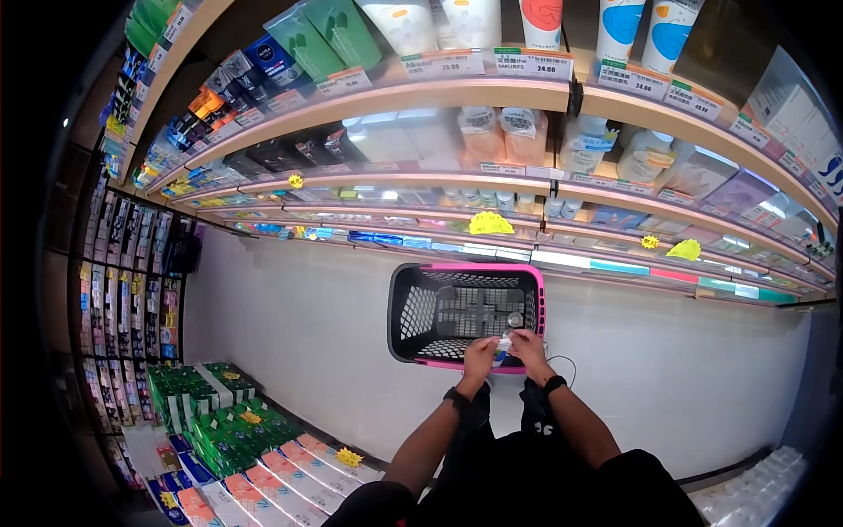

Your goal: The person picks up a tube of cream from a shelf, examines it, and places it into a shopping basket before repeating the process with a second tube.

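Over the near right part of a black plastic shopping basket (412, 313) with pink trim, my two hands meet at a small white and blue item (500, 356). My left hand (479, 358) grips its left side, and the fingers of my right hand (529, 349) pinch it from the right. What kind of item it is cannot be made out, since the fingers cover much of it. A small round clear object (515, 320) shows inside the basket just beyond my right hand. The basket rests on the pale floor in front of my feet.
Shelves (421, 92) of bottles, tubes and boxes run across the far side. Stacked green packs (240, 431) and white and orange packs (283, 477) lie low on the left. Clear-wrapped goods (757, 491) sit at the lower right. A thin dark cord (570, 361) curves beside the basket.
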Action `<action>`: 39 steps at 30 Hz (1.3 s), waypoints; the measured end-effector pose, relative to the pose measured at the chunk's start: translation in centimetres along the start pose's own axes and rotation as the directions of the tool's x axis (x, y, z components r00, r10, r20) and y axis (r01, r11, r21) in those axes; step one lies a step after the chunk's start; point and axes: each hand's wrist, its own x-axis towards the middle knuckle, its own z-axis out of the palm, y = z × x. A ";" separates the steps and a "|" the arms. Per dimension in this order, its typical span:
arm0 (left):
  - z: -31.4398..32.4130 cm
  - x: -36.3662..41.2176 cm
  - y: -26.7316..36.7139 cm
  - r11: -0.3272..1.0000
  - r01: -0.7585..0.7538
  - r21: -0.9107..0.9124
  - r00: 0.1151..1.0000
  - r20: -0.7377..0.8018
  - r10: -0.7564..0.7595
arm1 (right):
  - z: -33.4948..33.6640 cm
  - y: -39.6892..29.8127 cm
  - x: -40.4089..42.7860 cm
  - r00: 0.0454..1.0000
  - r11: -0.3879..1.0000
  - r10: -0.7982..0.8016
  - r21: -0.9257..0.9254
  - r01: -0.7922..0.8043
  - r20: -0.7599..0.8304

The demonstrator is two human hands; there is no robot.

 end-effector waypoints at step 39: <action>-3.2 27.5 -42.5 0.835 0.529 0.149 0.843 0.016 -0.537 | -2.8 35.3 32.6 0.865 0.866 0.440 -0.141 -0.480 -0.242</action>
